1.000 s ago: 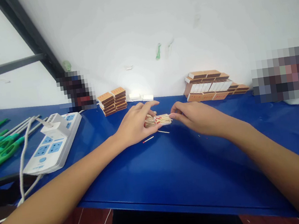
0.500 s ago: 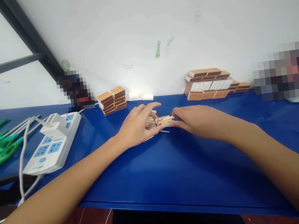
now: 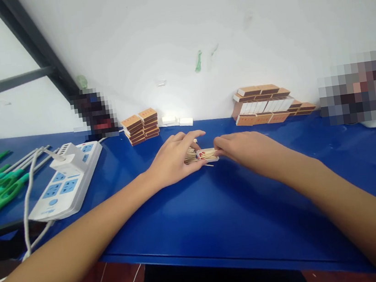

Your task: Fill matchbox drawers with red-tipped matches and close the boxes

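A small white matchbox tray (image 3: 214,159) lies open on the blue table, with red-tipped matches (image 3: 207,155) in it. My left hand (image 3: 172,161) curves around the tray's left end, thumb at the near corner and a finger behind. Under that hand's arch shows a bunch of loose matches (image 3: 190,155), partly hidden by it. At the tray's right end, the fingers of my right hand (image 3: 239,149) are pinched together on the match ends. One stray match (image 3: 209,165) lies just in front of the tray.
Stacked matchboxes (image 3: 140,126) stand back left, and a larger matchbox stack (image 3: 263,105) back right. White small boxes (image 3: 185,122) lie by the wall. A white power strip (image 3: 65,185) with cables and green-handled tools (image 3: 0,189) occupy the left.
My right fingers have closed in and lowered at the tray's right end. The matches that stuck out there now lie lower in the tray, and its near wall shows more. The left hand barely moved.
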### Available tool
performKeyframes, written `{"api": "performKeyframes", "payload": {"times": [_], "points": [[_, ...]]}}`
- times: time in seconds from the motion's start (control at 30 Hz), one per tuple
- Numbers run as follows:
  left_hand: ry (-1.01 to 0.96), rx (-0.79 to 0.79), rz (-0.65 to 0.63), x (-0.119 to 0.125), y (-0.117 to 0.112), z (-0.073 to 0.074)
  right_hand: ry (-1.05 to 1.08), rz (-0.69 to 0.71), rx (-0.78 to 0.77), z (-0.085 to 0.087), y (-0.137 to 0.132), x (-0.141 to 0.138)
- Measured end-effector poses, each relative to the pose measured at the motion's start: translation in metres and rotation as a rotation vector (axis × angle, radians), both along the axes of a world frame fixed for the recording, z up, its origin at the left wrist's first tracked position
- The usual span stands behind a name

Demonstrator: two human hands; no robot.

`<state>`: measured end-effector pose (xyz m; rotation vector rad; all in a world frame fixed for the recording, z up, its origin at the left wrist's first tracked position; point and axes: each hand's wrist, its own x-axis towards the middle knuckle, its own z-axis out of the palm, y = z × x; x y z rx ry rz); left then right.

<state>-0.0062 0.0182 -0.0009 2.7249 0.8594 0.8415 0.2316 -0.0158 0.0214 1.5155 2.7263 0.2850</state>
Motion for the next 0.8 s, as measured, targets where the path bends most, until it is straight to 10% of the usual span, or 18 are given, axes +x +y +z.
{"api": "performKeyframes", "payload": {"times": [0.8], "points": [[-0.057, -0.021, -0.039, 0.0006, 0.0008, -0.0001, 0.236, 0.1, -0.042, -0.0005, 0.0, -0.0025]]}}
